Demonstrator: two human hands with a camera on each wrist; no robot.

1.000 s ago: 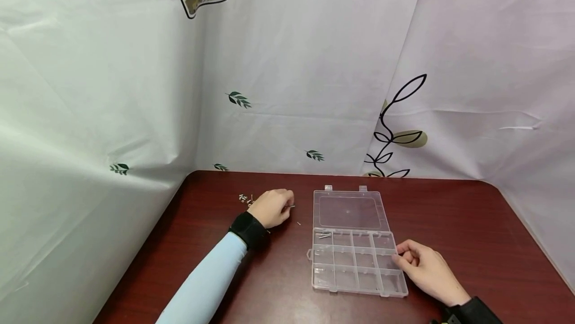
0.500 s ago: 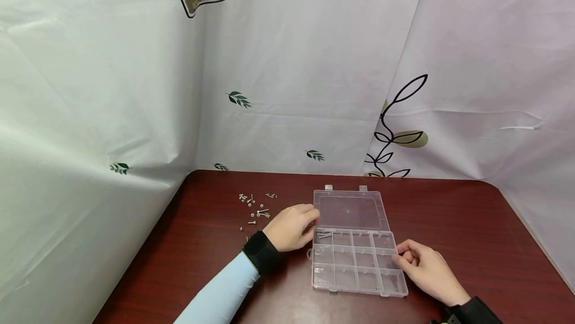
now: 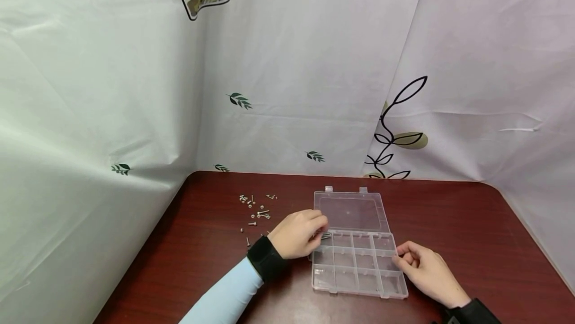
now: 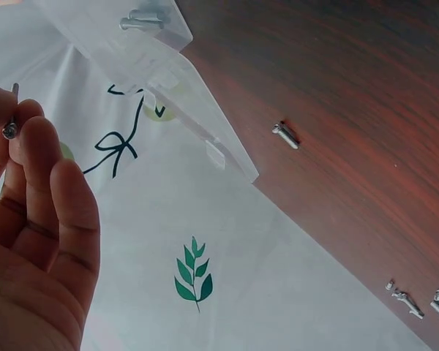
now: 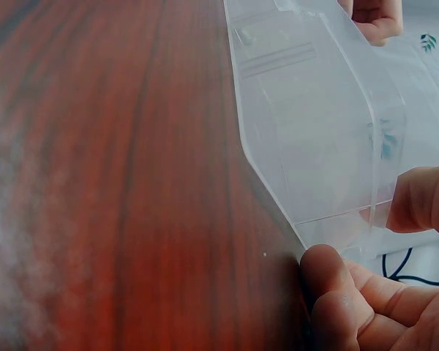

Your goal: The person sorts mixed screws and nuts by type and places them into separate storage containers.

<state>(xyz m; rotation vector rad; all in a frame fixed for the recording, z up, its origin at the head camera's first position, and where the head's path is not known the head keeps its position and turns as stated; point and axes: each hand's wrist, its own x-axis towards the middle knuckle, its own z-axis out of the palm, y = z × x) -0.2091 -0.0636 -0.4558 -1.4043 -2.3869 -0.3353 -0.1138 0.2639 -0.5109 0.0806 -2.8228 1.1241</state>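
Observation:
A clear plastic compartment box (image 3: 359, 274) lies on the table with its lid (image 3: 348, 209) folded back. Over the box's back left compartment, my left hand (image 3: 296, 234) pinches a small screw (image 4: 11, 130) between thumb and fingers. Beneath those fingers, a few screws (image 3: 326, 235) lie in that compartment, partly hidden by the hand. My right hand (image 3: 427, 269) grips the right side wall of the box, its thumb (image 5: 417, 201) at the inner side and curled fingers (image 5: 325, 270) outside.
Several loose screws and nuts (image 3: 252, 223) are scattered on the reddish-brown table (image 3: 188, 264) left of the box. A white patterned cloth (image 3: 287, 64) hangs behind the table and along its left side.
My left hand has moved right, from beside the loose screws to above the box's back left compartment, carrying a screw. The right hand and the box have stayed in place.

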